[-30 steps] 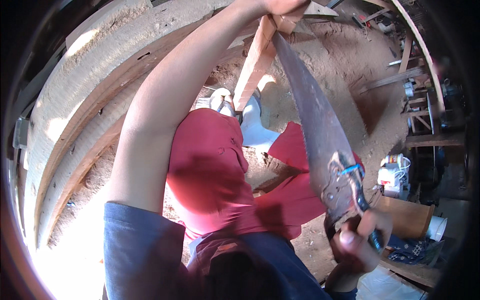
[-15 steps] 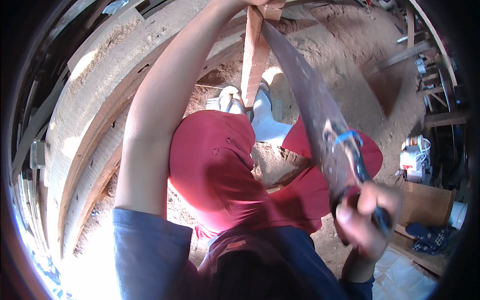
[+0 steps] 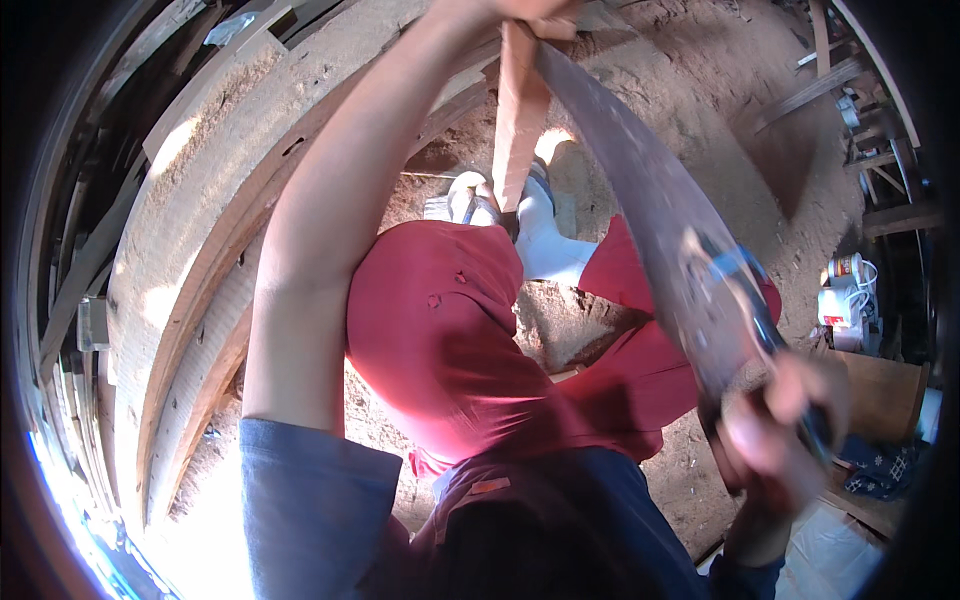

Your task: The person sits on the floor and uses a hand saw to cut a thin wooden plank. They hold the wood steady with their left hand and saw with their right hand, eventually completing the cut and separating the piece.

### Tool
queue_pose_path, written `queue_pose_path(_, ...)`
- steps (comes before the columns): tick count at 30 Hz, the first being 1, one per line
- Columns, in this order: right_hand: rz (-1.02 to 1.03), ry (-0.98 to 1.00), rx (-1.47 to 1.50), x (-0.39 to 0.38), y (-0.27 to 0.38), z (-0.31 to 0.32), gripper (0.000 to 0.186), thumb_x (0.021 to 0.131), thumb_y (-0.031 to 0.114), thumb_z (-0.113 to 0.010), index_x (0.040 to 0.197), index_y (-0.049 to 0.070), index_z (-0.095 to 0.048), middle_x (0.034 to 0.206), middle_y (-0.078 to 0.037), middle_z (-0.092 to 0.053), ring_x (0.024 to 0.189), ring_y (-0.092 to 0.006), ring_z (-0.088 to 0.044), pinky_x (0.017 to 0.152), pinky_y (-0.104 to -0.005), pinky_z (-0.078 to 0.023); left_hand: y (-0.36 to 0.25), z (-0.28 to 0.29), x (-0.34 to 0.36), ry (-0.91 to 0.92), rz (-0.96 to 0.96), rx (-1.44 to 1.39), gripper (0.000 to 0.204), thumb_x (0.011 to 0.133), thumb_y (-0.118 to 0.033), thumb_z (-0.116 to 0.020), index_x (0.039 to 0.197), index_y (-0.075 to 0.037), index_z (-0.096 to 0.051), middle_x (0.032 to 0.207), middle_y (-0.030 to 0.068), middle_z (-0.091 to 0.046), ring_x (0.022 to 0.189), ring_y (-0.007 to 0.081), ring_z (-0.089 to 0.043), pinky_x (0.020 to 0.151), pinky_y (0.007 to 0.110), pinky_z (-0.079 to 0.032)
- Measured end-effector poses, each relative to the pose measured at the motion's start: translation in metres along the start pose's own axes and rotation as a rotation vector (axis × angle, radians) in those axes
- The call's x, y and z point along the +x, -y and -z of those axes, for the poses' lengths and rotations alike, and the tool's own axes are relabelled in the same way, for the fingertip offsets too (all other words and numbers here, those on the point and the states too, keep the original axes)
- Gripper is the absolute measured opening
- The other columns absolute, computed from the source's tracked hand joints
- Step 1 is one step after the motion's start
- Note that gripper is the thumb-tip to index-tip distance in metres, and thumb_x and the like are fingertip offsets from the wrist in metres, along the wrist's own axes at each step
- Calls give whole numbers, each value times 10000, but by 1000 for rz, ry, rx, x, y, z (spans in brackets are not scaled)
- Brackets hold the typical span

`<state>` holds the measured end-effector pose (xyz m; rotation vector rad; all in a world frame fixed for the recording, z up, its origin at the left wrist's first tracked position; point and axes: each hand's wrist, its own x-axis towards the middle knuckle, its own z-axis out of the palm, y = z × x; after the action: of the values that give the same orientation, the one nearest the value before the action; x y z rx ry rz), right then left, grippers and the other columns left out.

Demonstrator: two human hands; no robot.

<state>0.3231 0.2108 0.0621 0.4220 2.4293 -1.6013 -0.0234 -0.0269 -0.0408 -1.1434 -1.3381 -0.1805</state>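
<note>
My right hand [image 3: 775,425], somewhat blurred, is wrapped round the dark handle of a handsaw [image 3: 640,190]. A blue band circles the saw near the handle. Its long, worn blade slants up and left, its far end against the side of a reddish wooden board [image 3: 519,115] near the top. At the upper edge, my left hand [image 3: 505,8] grips the board's top end; most of its fingers lie beyond the picture. The board stands steeply between my feet, its lower end by my sandals [image 3: 472,200]. Where the blade meets the wood is partly hidden.
Large curved timbers [image 3: 215,210] lie along my left side. Sandy, dusty ground [image 3: 690,75] spreads ahead. To the right are white containers [image 3: 843,300], a brown wooden box [image 3: 880,390], a dark patterned cloth [image 3: 885,468] and wood scraps [image 3: 810,95].
My right hand and the saw handle have moved down and to the right, drawing the blade back. The left hand stays at the board's top. The whole view has shifted slightly.
</note>
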Motion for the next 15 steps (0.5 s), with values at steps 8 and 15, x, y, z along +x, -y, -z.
queue_pose_path(8, -26, 17, 82, -5, 2, 5, 269, 714, 90, -795, 677, 101, -529, 641, -22, -577, 561, -117, -555, 613, -269, -469, -4, 7, 4, -66, 17, -6, 220, 630, -33, -686, 836, -13, -609, 898, 120, -636, 733, 300, -585, 639, 405, -453)
queue_pose_path(15, 122, 205, 311, -13, -1, 28, 291, 787, 78, -742, 664, 104, -480, 535, 21, -454, 426, -62, -421, 461, -237, -343, 3, 14, -1, -77, 67, 59, 218, 632, -59, -695, 830, -12, -616, 923, 130, -653, 732, 302, -584, 617, 402, -452)
